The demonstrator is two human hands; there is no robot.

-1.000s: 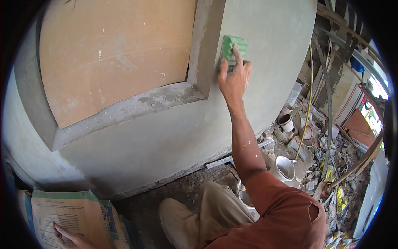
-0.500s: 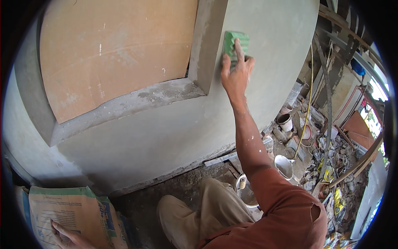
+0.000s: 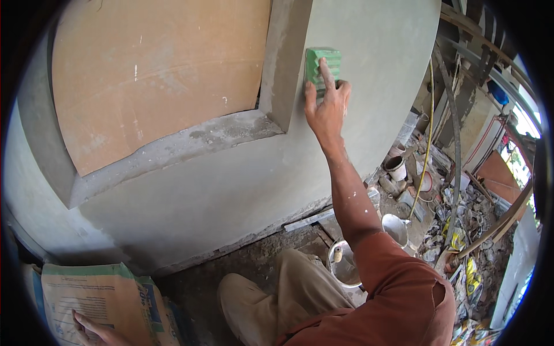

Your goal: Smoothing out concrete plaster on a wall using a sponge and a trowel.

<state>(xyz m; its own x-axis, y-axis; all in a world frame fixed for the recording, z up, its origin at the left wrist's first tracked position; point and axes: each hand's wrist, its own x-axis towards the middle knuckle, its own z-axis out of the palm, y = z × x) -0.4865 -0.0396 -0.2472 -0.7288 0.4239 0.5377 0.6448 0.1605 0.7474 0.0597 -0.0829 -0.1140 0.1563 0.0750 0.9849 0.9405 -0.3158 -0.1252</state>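
Note:
My right hand (image 3: pixel 328 106) is closed on a green ridged pad (image 3: pixel 323 57), pressed flat against the grey plastered wall (image 3: pixel 369 69) just right of a recess, with the index finger stretched along its back. The recess has a grey plaster edge (image 3: pixel 281 69) and a tan board (image 3: pixel 156 75) inside. At the lower left, my left hand (image 3: pixel 95 328), partly cut off by the frame, rests on a paper sack (image 3: pixel 98 288) with its fingers loosely apart, holding nothing that I can see.
Below my right arm are a bucket (image 3: pixel 345 262) and a white bowl (image 3: pixel 394 230). Rubble (image 3: pixel 438 248), small pots (image 3: pixel 395 167), a yellow hose (image 3: pixel 430 144) and leaning poles (image 3: pixel 455 138) crowd the right side. My bent legs (image 3: pixel 259 294) are near the wall's foot.
My right hand and the pad have shifted slightly left and down on the wall since half a second ago. My left hand stays on the sack.

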